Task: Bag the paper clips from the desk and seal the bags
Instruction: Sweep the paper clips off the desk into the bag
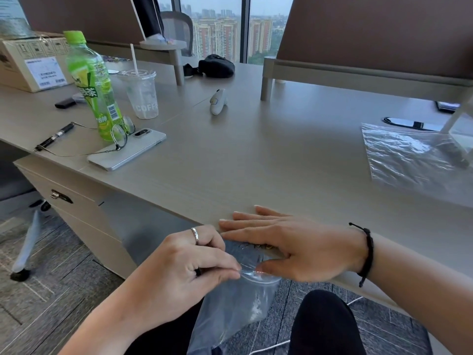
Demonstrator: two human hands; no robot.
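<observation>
Two hands working one bag (230, 311) at the desk (256, 155) edge: left hand (189, 267) pinching the bag mouth open below the rim, right hand (286, 249) flat, fingers pressed together, sweeping paper clips (256, 245) from under the fingertips toward the opening. Filling underway, sealing not started; second bag (409, 155) lying well beyond the fingers, apparently empty.

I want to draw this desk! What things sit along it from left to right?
Cardboard box → black pen → green tea bottle → clear plastic cup → small white gadget → empty plastic bag.
</observation>
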